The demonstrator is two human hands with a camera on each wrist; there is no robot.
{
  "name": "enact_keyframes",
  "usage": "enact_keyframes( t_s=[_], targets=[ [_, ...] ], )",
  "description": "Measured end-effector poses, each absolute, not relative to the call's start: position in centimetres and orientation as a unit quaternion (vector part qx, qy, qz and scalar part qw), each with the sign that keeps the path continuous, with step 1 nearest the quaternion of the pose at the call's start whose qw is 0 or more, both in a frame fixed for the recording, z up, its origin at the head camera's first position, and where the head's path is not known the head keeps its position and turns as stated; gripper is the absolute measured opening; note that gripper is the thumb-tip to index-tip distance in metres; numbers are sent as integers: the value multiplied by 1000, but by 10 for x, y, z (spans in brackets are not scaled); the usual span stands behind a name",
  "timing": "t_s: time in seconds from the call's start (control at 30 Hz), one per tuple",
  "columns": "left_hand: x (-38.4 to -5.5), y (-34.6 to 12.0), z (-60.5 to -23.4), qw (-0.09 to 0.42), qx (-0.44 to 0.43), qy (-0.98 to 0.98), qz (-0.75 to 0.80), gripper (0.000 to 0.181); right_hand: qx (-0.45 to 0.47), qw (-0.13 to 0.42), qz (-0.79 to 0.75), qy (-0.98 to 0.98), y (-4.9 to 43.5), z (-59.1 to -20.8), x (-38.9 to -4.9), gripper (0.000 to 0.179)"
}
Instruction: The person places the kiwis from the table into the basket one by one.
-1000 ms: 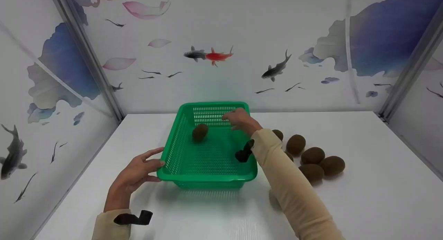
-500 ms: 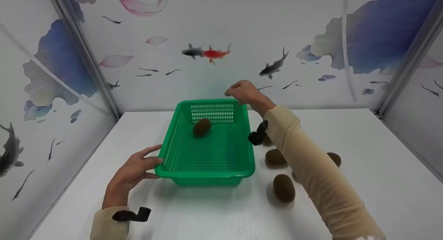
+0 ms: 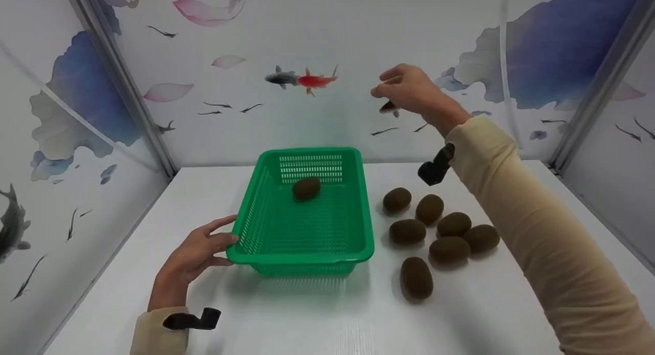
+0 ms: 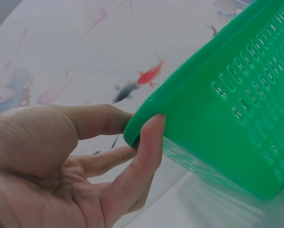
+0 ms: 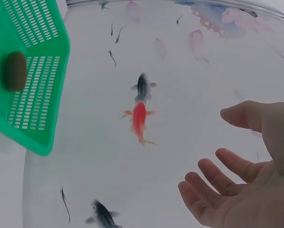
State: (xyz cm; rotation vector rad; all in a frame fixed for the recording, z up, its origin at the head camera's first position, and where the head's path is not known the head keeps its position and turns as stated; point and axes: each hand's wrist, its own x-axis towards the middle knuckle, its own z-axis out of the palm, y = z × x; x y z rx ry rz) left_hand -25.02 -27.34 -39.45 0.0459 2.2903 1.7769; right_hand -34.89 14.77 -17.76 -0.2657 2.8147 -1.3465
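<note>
A green plastic basket [image 3: 366, 212] with slotted walls stands on the table, and one brown kiwi [image 3: 306, 188] lies inside near its far end. My left hand [image 3: 197, 252] pinches the near left corner of the basket's rim; in the left wrist view the fingers of this hand [image 4: 94, 171] lie on both sides of the rim. My right hand [image 3: 412, 91] is raised in the air beyond the table's right half, holding nothing. The right wrist view shows the same hand [image 5: 237, 175] with its fingers and thumb spread apart. Several kiwis [image 3: 407, 232] lie right of the basket, beneath the right forearm.
The white table [image 3: 297, 319] is enclosed by white panels [image 3: 307, 125] printed with fish, petals and blue leaves. Metal corner posts [image 3: 128, 94] stand at both back corners. One kiwi [image 3: 416, 278] sits nearest the front, apart from the cluster.
My right hand has risen out of the basket and moved up and to the right, uncovering the kiwis on the table. The kiwi in the basket has rolled slightly. My left hand stays at the rim.
</note>
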Motion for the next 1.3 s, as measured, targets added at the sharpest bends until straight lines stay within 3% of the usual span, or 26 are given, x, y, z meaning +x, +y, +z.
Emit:
enact_keyframes(
  t_s=[0.23, 0.77, 1.03, 1.3],
  targets=[
    [-250, -275, -394, 127, 22, 783, 609, 69, -137, -48, -417, 897, 187, -183, -331, 56],
    [-250, -274, -393, 130, 26, 781, 611, 71, -133, -115, -377, 909, 264, -231, -289, 56],
    [-250, -276, -392, 129, 14, 782, 610, 70, -133, -111, -378, 910, 287, -262, -283, 58],
    [-250, -274, -391, 129, 9, 783, 609, 69, -133, -73, -363, 919, 318, -300, -281, 59]
  ],
)
